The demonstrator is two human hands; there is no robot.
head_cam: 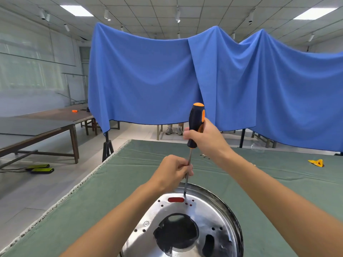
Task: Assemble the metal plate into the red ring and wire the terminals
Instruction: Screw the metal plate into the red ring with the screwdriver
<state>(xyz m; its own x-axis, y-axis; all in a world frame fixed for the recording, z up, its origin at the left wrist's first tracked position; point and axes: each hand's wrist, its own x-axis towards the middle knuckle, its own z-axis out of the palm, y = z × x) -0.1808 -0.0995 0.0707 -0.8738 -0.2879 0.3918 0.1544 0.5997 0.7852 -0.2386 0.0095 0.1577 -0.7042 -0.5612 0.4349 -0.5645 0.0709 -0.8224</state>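
Shiny metal fills the bottom of the view: the metal plate (pixel 185 216) lies flat on the green cloth (pixel 111 182) that covers the work table, close to the person. It is round, with a raised rim, one big dark opening in the middle, a smaller oval opening beside it and several small holes. Red shows through a long slot (pixel 176 199) and through some small holes at the far side of the plate, so something red is under it; whether this is the red ring I cannot tell.

The right hand (pixel 202 138) holds a screwdriver (pixel 194 127) by its black and orange handle, fingers curled round it. The tool stands almost upright, leaning a little toward the right at the top. Its tip touches the plate just beside the right end of the red slot. The left hand (pixel 174 169) is lower, and its fingertips pinch the thin steel shaft about halfway down. Both forearms reach in from the bottom edge.

On the cloth far to the right lies a small yellow part (pixel 316 162), well apart from the plate. Near the right wrist a few tiny metal pieces (pixel 204 155) lie on the cloth; they are too small to identify. Behind the table hangs a large blue sheet (pixel 185 80), and to the left stand long brown tables (pixel 46 125).
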